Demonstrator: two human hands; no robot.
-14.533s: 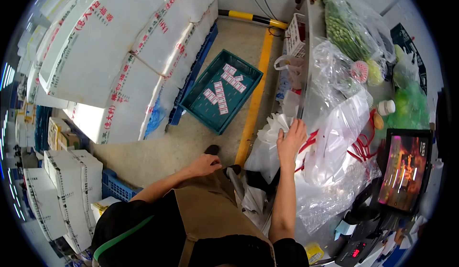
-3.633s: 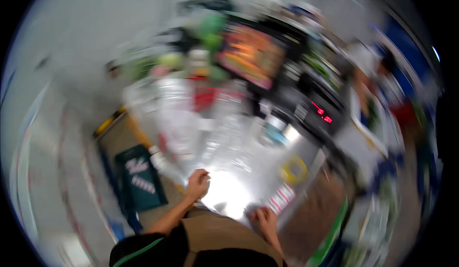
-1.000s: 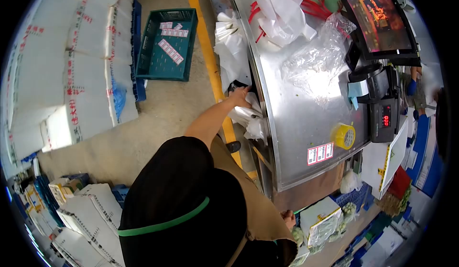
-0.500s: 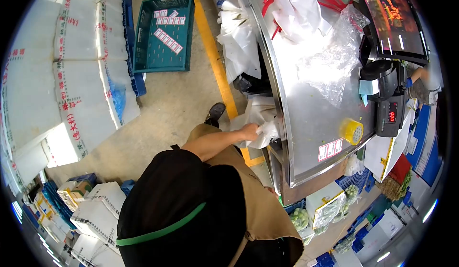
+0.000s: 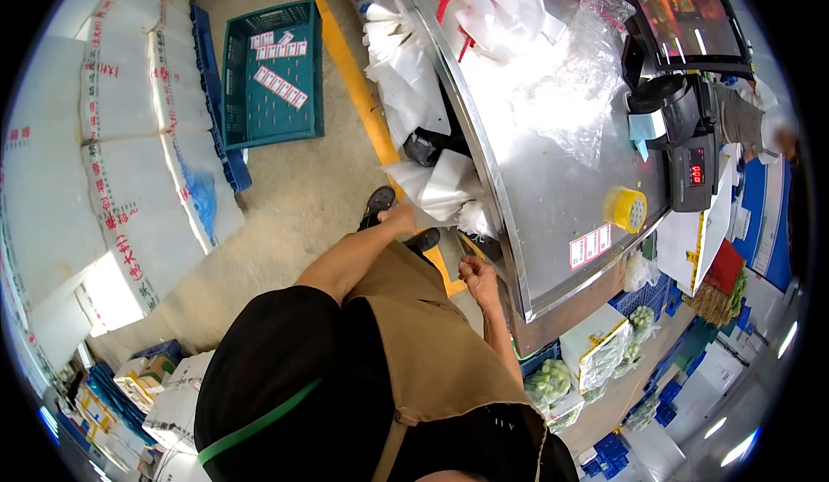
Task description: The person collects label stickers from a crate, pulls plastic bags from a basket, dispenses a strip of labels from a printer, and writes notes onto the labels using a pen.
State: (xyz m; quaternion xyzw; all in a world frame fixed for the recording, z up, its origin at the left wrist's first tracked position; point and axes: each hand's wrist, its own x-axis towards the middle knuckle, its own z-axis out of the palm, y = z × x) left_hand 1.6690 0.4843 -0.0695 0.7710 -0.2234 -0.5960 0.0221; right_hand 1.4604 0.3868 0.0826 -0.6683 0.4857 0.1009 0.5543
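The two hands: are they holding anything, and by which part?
It cannot be told: the left hand is blurred beside white plastic bags, its grip unclear; the right hand is curled, with no held thing clearly visible.

Centre of frame: left hand [image 5: 399, 220] beside white plastic bags [image 5: 449, 180], contact unclear; right hand [image 5: 478, 278], partly curled, just beside the metal table [image 5: 544, 197]. Upper left: green crate [image 5: 276, 132] holding printed labels [image 5: 281, 87]. Right of frame: yellow tape roll [image 5: 629, 209] and label strip [image 5: 591, 246] on the table, scale [image 5: 693, 190] with red digits [image 5: 696, 166]
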